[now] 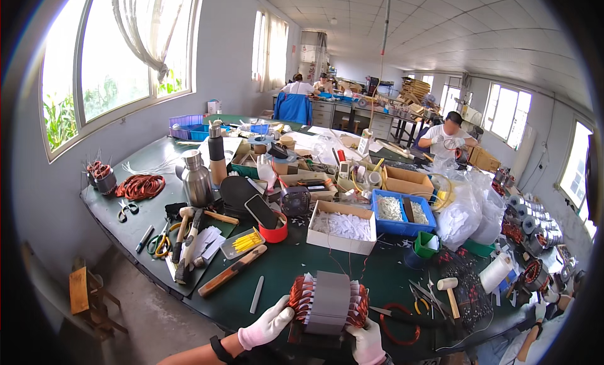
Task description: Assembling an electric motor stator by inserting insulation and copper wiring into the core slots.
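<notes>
A motor stator (331, 296) with a grey laminated core lies on its side at the table's near edge. Red-brown copper windings show at both ends, and white insulation slips stick out on the left one. My left hand (267, 325), in a white glove, grips the left end with the thumb on the windings. The lower right end is held by my gloved right hand (366, 343), its fingers partly hidden under the stator. Thin wires rise from the windings. To the left lies a grey marker-like stick (257, 294); beside my right hand is a red wire ring (400, 327).
On the green table (277, 270) stand a white box of paper slips (343, 225), a blue bin (403, 214) and a phone (260, 211) on a red tin. A wooden mallet (449, 289), pliers and hammers (189, 245) lie around. A co-worker (450, 138) works across the table.
</notes>
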`<state>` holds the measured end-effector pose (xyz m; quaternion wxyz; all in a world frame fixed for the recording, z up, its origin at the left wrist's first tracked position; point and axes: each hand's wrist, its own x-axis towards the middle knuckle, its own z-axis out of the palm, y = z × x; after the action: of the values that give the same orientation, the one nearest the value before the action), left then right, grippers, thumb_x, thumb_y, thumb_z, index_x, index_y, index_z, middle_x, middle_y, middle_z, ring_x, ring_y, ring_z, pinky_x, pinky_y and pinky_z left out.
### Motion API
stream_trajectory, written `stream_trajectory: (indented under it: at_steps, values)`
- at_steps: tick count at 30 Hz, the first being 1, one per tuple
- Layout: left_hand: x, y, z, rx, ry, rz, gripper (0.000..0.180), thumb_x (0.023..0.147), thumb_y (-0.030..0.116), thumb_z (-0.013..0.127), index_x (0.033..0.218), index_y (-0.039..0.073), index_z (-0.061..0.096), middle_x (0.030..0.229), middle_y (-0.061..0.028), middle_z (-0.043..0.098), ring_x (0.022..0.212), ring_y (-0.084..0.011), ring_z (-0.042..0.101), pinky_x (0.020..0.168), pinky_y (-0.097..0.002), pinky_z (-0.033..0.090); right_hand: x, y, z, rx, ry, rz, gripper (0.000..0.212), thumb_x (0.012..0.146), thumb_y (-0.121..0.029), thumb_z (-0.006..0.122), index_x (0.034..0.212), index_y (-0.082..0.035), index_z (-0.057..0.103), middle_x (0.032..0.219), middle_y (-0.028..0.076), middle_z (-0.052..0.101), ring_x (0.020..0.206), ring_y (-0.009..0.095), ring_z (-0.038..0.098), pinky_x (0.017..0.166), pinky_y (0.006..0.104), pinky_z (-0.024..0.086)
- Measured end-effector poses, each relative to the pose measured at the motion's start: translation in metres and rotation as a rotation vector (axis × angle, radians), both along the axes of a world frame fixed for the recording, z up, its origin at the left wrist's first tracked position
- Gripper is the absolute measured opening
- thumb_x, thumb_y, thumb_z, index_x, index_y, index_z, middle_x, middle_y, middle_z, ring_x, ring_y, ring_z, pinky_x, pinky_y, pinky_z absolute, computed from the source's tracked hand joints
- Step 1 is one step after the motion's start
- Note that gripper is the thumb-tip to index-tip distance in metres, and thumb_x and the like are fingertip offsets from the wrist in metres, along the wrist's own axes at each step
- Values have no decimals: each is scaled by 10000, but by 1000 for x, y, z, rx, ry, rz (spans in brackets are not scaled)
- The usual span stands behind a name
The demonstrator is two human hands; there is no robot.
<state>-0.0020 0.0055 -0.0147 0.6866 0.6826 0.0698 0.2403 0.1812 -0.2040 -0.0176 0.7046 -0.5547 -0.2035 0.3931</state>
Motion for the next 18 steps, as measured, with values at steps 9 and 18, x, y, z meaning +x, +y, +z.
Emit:
stream_trajectory:
  at_steps: [9,18]
  values:
    - [-2,-2,15,-21,27,-4,558,1127,396,460,1466,-45,417,1257,-97,573,1132,-159,514,1032,-302,431,-6,0,2,54,-180,-82,412,946,-57,623,1346,41,643,1167,28,726,1085,133,636,984,290,489]
    - [-2,2,2,37,31,65,594,1116,445,457,1439,-54,447,1212,-114,593,1104,-183,542,996,-313,455,-5,-2,8,-38,52,31,373,946,-10,596,1311,28,664,1119,30,718,1035,142,655,942,286,503]
